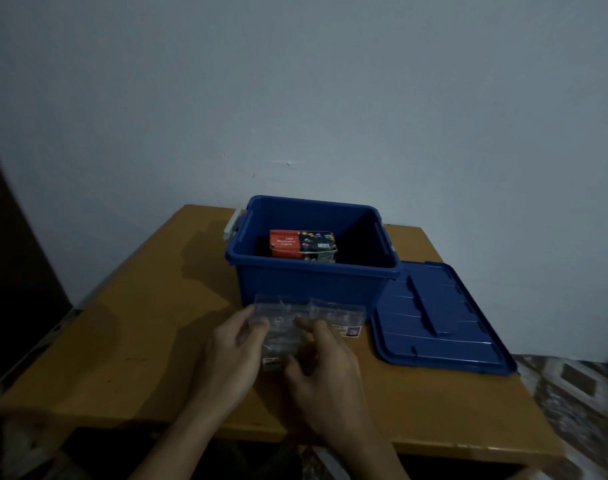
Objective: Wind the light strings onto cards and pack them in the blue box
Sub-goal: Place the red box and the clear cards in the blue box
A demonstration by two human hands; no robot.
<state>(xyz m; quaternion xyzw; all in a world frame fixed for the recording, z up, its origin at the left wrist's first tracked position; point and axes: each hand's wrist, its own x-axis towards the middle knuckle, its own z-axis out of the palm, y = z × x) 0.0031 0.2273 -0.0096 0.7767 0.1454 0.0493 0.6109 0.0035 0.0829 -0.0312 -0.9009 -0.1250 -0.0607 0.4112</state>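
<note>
An open blue box (309,282) stands at the back middle of the wooden table (133,341). Inside it lies a red LED lights carton (300,244). In front of the box are two clear plastic packets of light string: one (281,327) between my hands and another (340,315) to its right, against the box wall. My left hand (233,351) pinches the left edge of the nearer packet. My right hand (323,368) grips its right side with curled fingers. The strings inside are blurred.
The blue lid (437,317) lies flat on the table to the right of the box, overhanging the right edge. A pale wall rises behind. A dark surface stands at the far left. Patterned floor shows at the right.
</note>
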